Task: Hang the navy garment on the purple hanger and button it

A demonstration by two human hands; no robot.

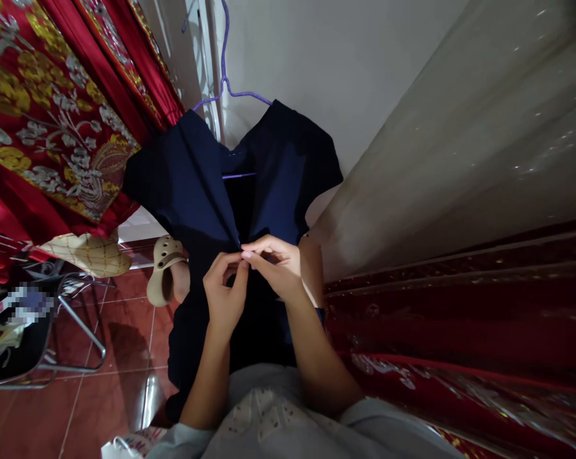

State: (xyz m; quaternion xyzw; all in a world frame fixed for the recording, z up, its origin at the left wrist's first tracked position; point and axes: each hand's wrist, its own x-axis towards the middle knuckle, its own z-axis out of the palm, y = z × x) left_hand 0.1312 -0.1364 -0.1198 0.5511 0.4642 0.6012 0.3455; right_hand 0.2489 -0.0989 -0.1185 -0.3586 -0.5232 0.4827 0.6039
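A dark navy garment (192, 172) with a deep V neckline hangs from a purple hanger (226, 86) in front of me. At the lower point of the neckline, my left hand (224, 290) pinches the front edge between thumb and fingers. My right hand (275, 261) meets it there, thumb and forefinger pressed together on the same bit of edge. The fingertips of both hands touch or nearly touch. Whether a button or other small fastener sits between them is too small to tell. The garment's lower part falls behind my forearms.
Red cloth with gold and silver embroidery (53, 95) hangs at left. Below it stands a metal-framed black chair (24, 357) with items on it. A beige clog (161, 274) on a foot shows beside the garment. Pale sheer fabric (450, 153) and red cloth (435, 319) fill the right.
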